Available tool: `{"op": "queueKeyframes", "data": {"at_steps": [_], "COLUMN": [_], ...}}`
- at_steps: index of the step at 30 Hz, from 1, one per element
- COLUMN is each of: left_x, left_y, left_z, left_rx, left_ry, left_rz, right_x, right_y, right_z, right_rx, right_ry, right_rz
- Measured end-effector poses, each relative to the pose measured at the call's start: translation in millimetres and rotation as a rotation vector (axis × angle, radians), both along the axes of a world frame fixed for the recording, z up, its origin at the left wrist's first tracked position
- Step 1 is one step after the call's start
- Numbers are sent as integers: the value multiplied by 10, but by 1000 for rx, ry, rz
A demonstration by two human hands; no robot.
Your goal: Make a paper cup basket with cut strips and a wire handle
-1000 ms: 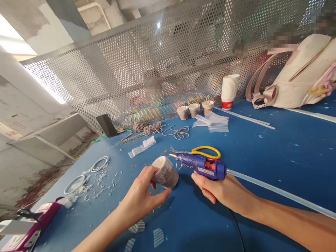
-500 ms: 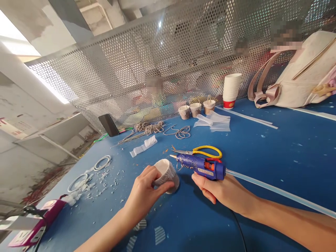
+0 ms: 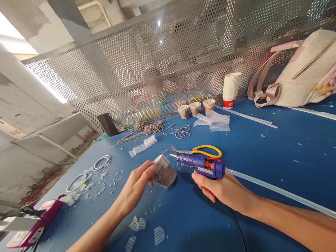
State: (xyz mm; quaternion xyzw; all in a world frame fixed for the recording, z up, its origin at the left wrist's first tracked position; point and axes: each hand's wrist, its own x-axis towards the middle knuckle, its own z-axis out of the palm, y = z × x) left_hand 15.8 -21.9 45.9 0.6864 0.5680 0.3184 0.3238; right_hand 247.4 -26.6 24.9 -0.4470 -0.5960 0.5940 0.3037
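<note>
- Nearest edge of the blue surface [image 3: 262, 154]: small pleated white paper scraps [image 3: 159, 235] lie flat between the two forearms; one is cut off by the frame's lower edge.
- At the near left corner, a magenta device [image 3: 39, 224] with a black cord, partly out of frame and hard to identify.
- Left hand [image 3: 136, 183] is grasping the wrapped cup [image 3: 164, 171], lying tilted with its white mouth turned toward the far left; the fingertips cover part of its rim, and the base seems to touch the surface.
- Right hand [image 3: 223, 190] is clenched round the grip of the blue glue gun [image 3: 201, 165]; the grip itself is hidden in the palm. Its nozzle sits just beside the cup, though actual contact can't be made out.
- A clear glue stick [image 3: 275, 191] runs out of the gun's back and leaves the frame at the right edge.
- Just behind the gun, yellow-handled scissors [image 3: 202, 152], blades partly hidden by the gun's barrel.
- Toward the left edge: white rings [image 3: 101, 162] and white crumbs.
- Farther back: a pleated strip [image 3: 143, 146], tangled cord loops [image 3: 148, 127], a stack of clear sleeves [image 3: 214, 121].
- Along the far edge, against the perforated metal screen [image 3: 157, 63]: a dark phone [image 3: 107, 124] leaning, three small baskets [image 3: 195, 107], stacked paper cups [image 3: 231, 89], and a pale bag [image 3: 304, 73] cut off at the right.
</note>
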Motion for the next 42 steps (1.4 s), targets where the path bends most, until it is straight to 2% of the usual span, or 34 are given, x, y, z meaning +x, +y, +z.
{"op": "queueKeyframes", "data": {"at_steps": [6, 14, 19, 27, 32, 42], "left_x": [-56, -138, -150, -168, -177, -183], "left_y": [63, 148, 141, 149, 143, 152], "left_z": [-31, -158, -171, -161, -177, -284], "left_rx": [-86, -124, -69, -9, 11, -41], "left_ry": [-108, -306, -286, -172, -108, -288], "left_rz": [43, -15, -75, -176, -143, -61], "right_x": [-1, 1, -18, -8, -16, -34], "right_y": [3, -22, -53, -18, -18, -12], "right_z": [-25, -61, -74, -101, -134, -167], "right_rx": [13, 10, 20, -4, 2, -8], "right_ry": [11, -16, -32, -28, -26, -15], "right_rz": [14, 51, 37, 95, 106, 144]}}
